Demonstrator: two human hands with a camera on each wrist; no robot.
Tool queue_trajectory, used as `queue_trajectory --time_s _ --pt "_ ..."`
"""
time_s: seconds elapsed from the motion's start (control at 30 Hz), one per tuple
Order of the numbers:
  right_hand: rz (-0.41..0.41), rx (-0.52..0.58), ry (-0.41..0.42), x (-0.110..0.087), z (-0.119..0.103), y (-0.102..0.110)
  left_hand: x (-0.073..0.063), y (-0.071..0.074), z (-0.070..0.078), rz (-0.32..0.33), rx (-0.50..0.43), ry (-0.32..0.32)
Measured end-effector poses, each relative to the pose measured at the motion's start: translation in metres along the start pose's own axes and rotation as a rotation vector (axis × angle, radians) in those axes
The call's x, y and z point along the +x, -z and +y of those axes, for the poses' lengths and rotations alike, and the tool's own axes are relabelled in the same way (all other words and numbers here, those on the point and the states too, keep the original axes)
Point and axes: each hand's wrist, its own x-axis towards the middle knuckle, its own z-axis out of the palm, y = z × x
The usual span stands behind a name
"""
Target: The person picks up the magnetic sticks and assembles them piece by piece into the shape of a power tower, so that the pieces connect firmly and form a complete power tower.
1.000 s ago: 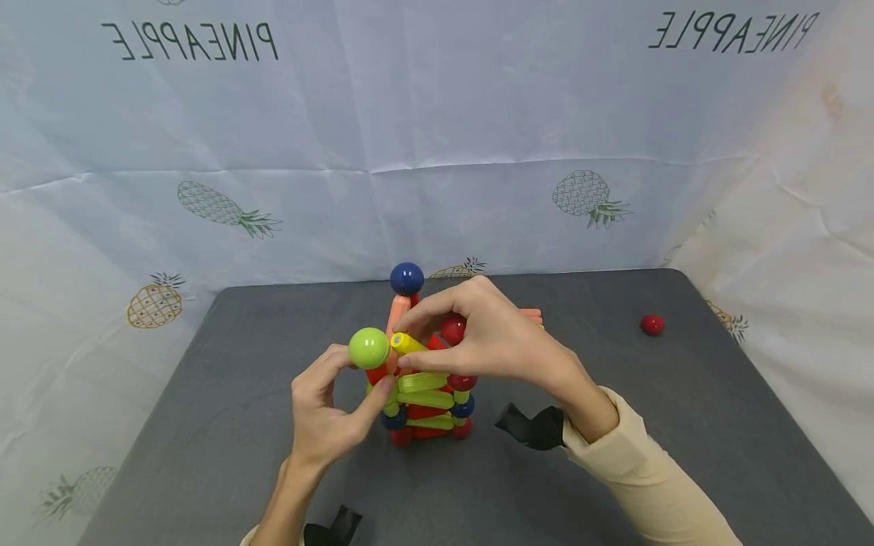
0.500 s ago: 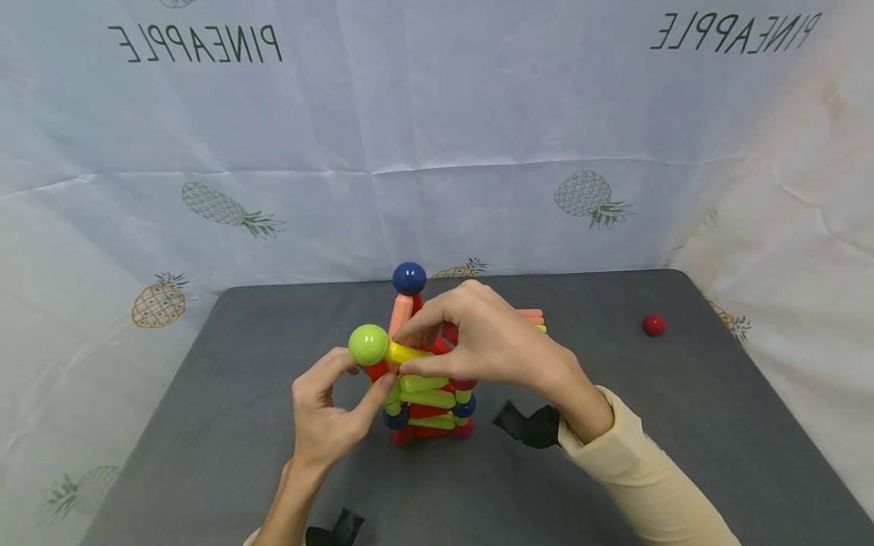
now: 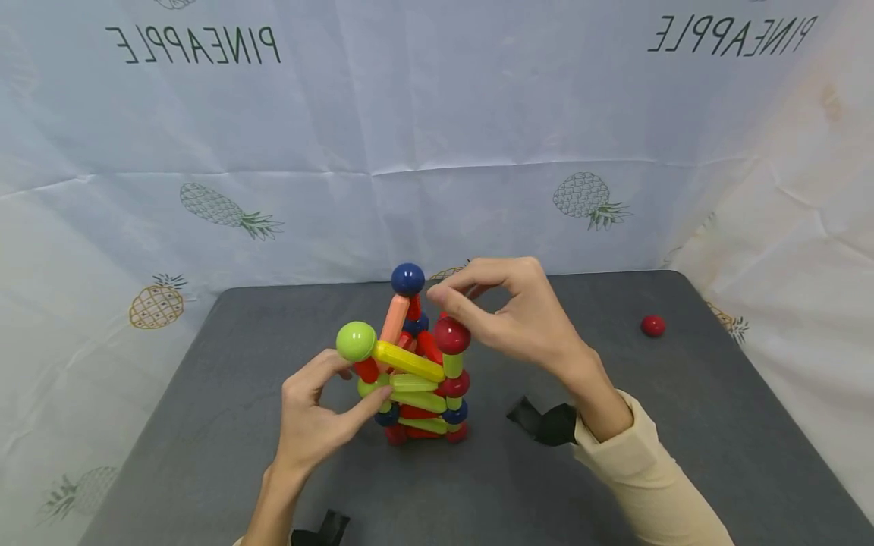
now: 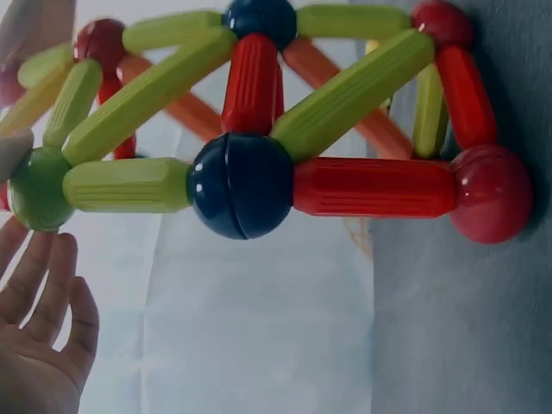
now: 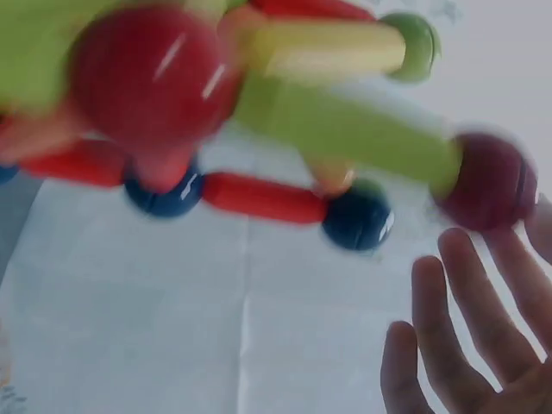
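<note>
A tower of coloured balls and sticks (image 3: 416, 402) stands mid-table. My left hand (image 3: 314, 417) pinches a lime green ball (image 4: 41, 190) on its left side, thumb on one side and fingers on the other. Above that ball sits a brighter lime ball (image 3: 356, 340), from which a yellow stick (image 3: 410, 361) slants down to a red ball (image 3: 454, 384) on the right. My right hand (image 3: 522, 307) is by the upper right red ball (image 3: 451, 335), its fingertips right at that ball and its fingers loosely extended in the right wrist view.
A loose red ball (image 3: 652, 326) lies on the dark grey table (image 3: 690, 425) at the far right. A dark blue ball (image 3: 407, 280) tops the tower's back. Behind hangs a pineapple-print cloth (image 3: 423, 129).
My right hand has let go of the yellow stick, which now spans the tower's front, and has moved up and right. The tower's top left has shifted slightly left with my left hand.
</note>
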Motion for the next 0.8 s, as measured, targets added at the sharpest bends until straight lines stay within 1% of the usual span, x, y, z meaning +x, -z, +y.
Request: queue_trajectory --time_s 0.1,0.13,0.17,0.23,0.3,0.37,0.4,0.47,0.5,0.53,0.6,0.67,0.73,0.77,0.8 --pt "0.074 -0.042 -0.059 -0.006 0.012 0.005 0.001 0.008 -0.006 0.037 -0.007 0.019" --pt "0.086 -0.06 -0.086 -0.008 0.017 0.006 0.001 0.01 -0.007 0.051 -0.01 0.039" --pt "0.095 -0.08 -0.117 -0.011 0.023 0.007 0.0 0.012 -0.009 0.066 -0.016 0.069" --pt "0.091 -0.138 -0.173 -0.017 0.036 0.008 -0.001 0.014 -0.01 0.099 -0.036 0.149" --pt "0.062 -0.217 -0.236 -0.024 0.053 0.009 -0.002 0.014 -0.009 0.139 -0.049 0.223" --pt "0.009 -0.31 -0.308 -0.032 0.073 0.007 -0.003 0.012 -0.006 0.188 -0.07 0.27" --pt "-0.025 -0.363 -0.343 -0.037 0.084 0.006 -0.003 0.01 -0.003 0.212 -0.105 0.271" --pt "-0.102 -0.465 -0.425 -0.047 0.105 0.002 -0.004 0.007 0.003 0.235 -0.173 0.258" --pt "-0.139 -0.51 -0.461 -0.051 0.116 0.0 -0.004 0.005 0.006 0.233 -0.208 0.253" --pt "-0.176 -0.548 -0.5 -0.056 0.125 -0.002 -0.005 0.003 0.01 0.217 -0.228 0.259" --pt "-0.236 -0.605 -0.566 -0.064 0.141 -0.007 -0.005 -0.001 0.016 0.16 -0.241 0.307" --pt "-0.277 -0.622 -0.619 -0.071 0.154 -0.01 -0.005 -0.006 0.022 0.088 -0.169 0.383" --pt "-0.305 -0.629 -0.65 -0.076 0.164 -0.013 -0.005 -0.012 0.026 0.022 -0.073 0.467" --pt "-0.315 -0.629 -0.657 -0.078 0.168 -0.014 -0.005 -0.015 0.027 0.001 -0.038 0.498" --pt "-0.323 -0.626 -0.659 -0.08 0.17 -0.015 -0.004 -0.018 0.029 -0.011 -0.01 0.516"
